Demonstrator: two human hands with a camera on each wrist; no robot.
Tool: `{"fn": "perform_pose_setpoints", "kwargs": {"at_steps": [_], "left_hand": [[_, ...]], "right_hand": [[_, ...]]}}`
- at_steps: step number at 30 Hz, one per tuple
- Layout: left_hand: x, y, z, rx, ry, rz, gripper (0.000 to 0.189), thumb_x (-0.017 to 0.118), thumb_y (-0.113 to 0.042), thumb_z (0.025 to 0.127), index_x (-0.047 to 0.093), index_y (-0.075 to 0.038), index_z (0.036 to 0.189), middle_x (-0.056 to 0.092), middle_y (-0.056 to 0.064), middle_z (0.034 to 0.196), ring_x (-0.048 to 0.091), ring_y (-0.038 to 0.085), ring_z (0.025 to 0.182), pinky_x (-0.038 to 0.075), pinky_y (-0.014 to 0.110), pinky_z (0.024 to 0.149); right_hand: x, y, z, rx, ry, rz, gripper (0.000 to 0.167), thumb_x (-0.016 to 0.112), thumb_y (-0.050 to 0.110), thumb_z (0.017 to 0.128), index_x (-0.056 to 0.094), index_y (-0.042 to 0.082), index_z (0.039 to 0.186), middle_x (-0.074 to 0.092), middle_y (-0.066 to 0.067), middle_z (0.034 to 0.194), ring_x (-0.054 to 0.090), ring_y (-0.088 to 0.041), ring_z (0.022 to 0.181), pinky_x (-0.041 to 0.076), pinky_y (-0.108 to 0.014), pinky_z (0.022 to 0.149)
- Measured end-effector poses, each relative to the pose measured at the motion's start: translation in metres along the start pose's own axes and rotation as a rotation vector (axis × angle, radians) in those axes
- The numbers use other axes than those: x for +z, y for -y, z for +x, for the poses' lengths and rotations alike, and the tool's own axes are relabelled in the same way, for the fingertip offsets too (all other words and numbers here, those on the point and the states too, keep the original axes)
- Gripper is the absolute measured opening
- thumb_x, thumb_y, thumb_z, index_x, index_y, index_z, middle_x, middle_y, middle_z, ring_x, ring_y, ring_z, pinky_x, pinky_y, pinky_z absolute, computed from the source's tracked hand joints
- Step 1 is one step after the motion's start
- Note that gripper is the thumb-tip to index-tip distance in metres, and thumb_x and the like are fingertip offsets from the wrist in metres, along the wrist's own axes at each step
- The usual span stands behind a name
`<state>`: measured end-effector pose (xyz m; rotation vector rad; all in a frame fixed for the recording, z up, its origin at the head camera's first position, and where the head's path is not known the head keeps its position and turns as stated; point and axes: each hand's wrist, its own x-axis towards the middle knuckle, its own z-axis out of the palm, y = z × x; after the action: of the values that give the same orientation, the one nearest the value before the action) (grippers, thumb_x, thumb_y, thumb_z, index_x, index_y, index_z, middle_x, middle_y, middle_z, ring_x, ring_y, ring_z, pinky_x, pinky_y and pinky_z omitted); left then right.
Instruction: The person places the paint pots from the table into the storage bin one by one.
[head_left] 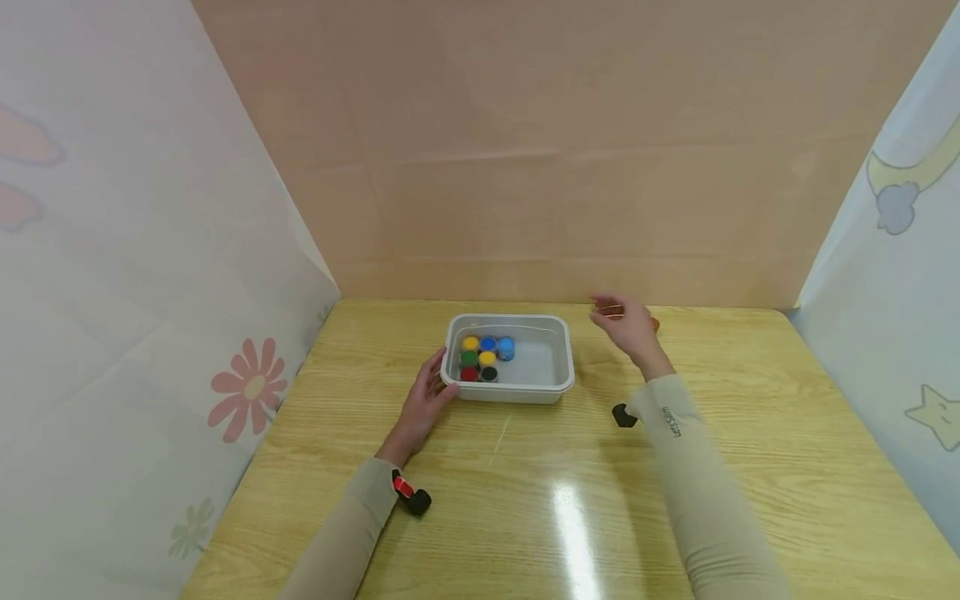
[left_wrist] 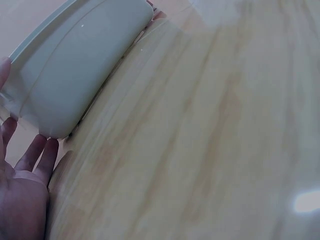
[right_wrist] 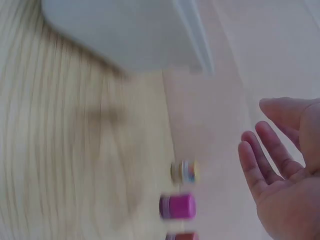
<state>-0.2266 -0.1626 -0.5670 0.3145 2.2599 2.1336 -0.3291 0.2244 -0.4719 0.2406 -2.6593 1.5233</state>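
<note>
A pale grey plastic tray rests on the table with several small paint jars grouped in its left half. Yellow, blue, green, red and black lids show, along with a light blue jar. My left hand holds the tray's near left corner, thumb at the front rim and fingers along the left side. To the right of the tray my right hand is raised, fingers loosely bent, nothing between them. Near it in the right wrist view stand a magenta jar, a multicoloured jar and a partly cut-off reddish jar.
A brown paper backdrop rises behind the wooden table. Patterned sheets flank both sides, the left one with flowers. Past my right hand, an orange jar peeks out near the table's back edge.
</note>
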Motion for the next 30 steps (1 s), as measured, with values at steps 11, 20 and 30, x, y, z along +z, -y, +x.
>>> {"fn": "perform_pose_setpoints", "kwargs": {"at_steps": [11, 20, 30], "left_hand": [[0.007, -0.002, 0.000, -0.010, -0.003, -0.015, 0.068, 0.065, -0.027, 0.104, 0.031, -0.035, 0.161, 0.029, -0.004, 0.169, 0.036, 0.024, 0.153, 0.032, 0.049, 0.126], [0.010, 0.004, 0.001, -0.010, 0.027, -0.013, 0.070, 0.068, -0.031, 0.102, 0.030, -0.036, 0.162, 0.030, -0.002, 0.169, 0.036, 0.026, 0.154, 0.034, 0.050, 0.124], [0.011, -0.001, 0.001, -0.004, 0.037, 0.004, 0.070, 0.065, -0.028, 0.104, 0.028, -0.036, 0.163, 0.027, -0.001, 0.171, 0.034, 0.027, 0.154, 0.033, 0.048, 0.125]], "right_hand": [[-0.048, -0.048, -0.012, 0.122, -0.143, 0.023, 0.060, 0.065, 0.007, 0.101, 0.043, 0.004, 0.156, 0.043, -0.027, 0.155, 0.043, -0.046, 0.141, 0.047, -0.051, 0.113], [-0.059, -0.080, -0.023, 0.181, -0.160, 0.047, 0.078, 0.068, 0.006, 0.098, 0.025, 0.002, 0.163, 0.029, -0.032, 0.162, 0.031, -0.053, 0.147, 0.031, -0.065, 0.120], [-0.058, -0.097, -0.011, 0.291, -0.138, 0.046, 0.070, 0.063, 0.011, 0.103, 0.029, 0.004, 0.163, 0.036, -0.030, 0.159, 0.042, -0.045, 0.142, 0.043, -0.054, 0.114]]}}
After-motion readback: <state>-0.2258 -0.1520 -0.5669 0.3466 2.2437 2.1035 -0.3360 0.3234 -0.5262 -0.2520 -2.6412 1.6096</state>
